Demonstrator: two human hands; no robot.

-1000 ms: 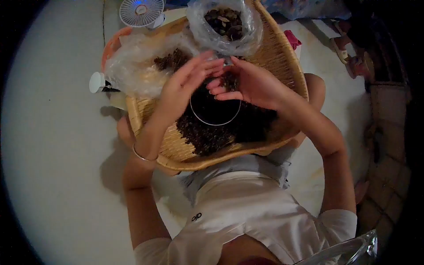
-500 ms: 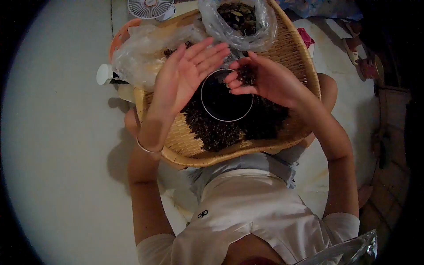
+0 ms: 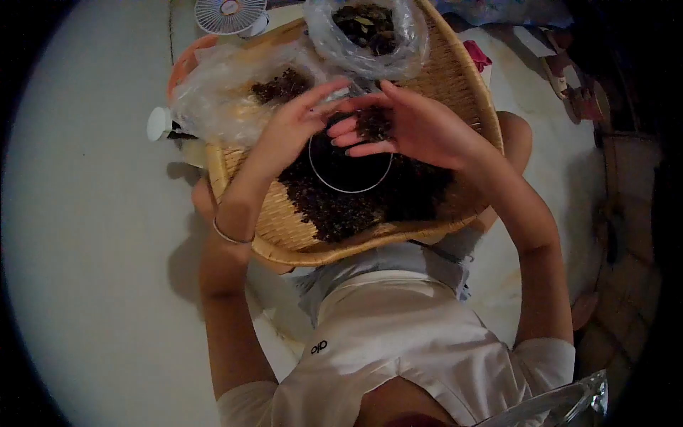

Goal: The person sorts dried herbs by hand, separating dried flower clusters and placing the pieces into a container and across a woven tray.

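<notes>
My right hand is cupped, palm turned inward, with a small heap of dark dried plant bits lying in it. Facing it, my left hand has its fingers stretched out toward the right fingers; whether they touch is unclear. Both hands are above the far part of a round dark container with a pale rim. The container stands in a wide woven tray on my lap, and its dark inside hides what it holds. Loose dark dried bits lie around it on the weave.
Behind my hands are a clear plastic bag with dark clusters and another plastic bag of dried leaves. A small white fan, an orange basin and a white-capped bottle stand farther left. Sandals lie at right.
My left hand has turned and its fingers have moved right and down, closer to the right hand. The right hand still holds the dried bits. The whole view has shifted slightly.
</notes>
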